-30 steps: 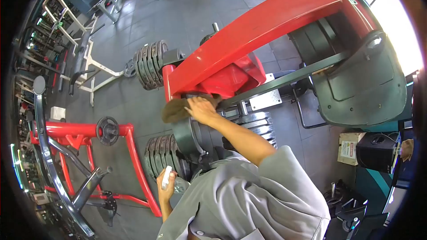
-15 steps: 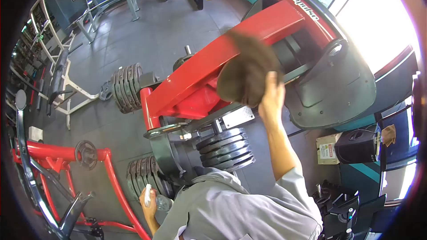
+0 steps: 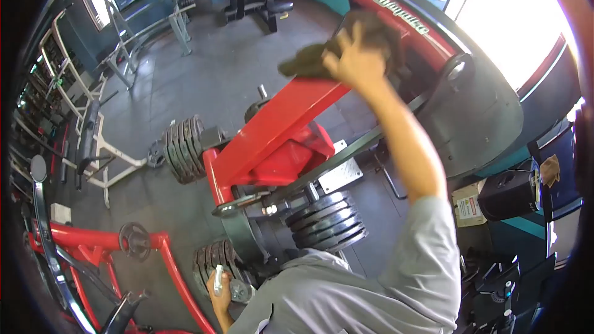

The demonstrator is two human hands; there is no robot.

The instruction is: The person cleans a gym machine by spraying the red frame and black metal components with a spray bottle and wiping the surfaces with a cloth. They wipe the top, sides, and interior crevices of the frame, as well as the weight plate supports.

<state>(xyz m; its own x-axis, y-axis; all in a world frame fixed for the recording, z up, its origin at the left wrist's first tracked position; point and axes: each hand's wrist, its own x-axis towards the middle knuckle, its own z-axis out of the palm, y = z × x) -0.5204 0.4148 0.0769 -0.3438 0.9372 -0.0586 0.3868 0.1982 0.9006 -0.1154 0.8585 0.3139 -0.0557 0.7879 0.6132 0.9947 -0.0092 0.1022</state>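
My right hand [image 3: 360, 67] is stretched far out on a dark brown-green cloth [image 3: 304, 62], pressing it to the upper end of a red machine beam [image 3: 278, 120]. Its fingers are partly spread over the cloth, and one end of the fabric hangs out to the left. Low in the head view, my left hand [image 3: 220, 297] is closed around a clear spray bottle [image 3: 241, 292] with a white trigger head. That bottle is close to a stack of weight plates [image 3: 213, 263].
More weight plates [image 3: 328, 222] load the machine at both sides. A grey curved panel [image 3: 476, 124] stands to the right. At lower left is a red tubular frame [image 3: 179, 278]. A black speaker [image 3: 510, 195] and a cardboard box [image 3: 468, 205] sit at right.
My right hand has moved up and away along the red beam with the cloth. My left hand still holds the spray bottle. The view has shifted slightly.
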